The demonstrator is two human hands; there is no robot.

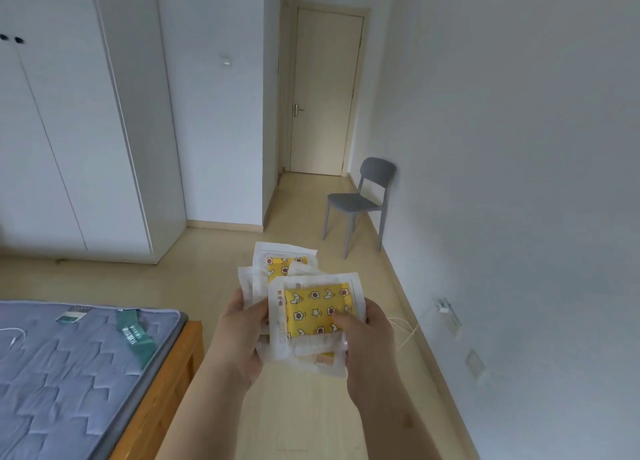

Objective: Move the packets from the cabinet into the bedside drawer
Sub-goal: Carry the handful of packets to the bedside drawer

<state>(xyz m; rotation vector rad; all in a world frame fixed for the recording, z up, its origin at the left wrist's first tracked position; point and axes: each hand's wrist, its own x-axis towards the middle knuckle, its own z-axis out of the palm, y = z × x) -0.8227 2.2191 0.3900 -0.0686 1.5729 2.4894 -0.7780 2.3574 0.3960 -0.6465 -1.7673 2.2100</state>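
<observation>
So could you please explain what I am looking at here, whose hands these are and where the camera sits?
There is no machine here. A person wears one wide-angle camera on the head, looking forward and down, so the two bare arms coming up from the bottom edge are theirs. The left hand and the right hand together hold a loose stack of packets, clear wrappers with yellow patterned pads inside. They are held in the air over the floor. To the left is a bed with a blue mattress, behind it a white cabinet with closed doors. Ahead are a closed door and a grey chair. No drawer is in view.
</observation>
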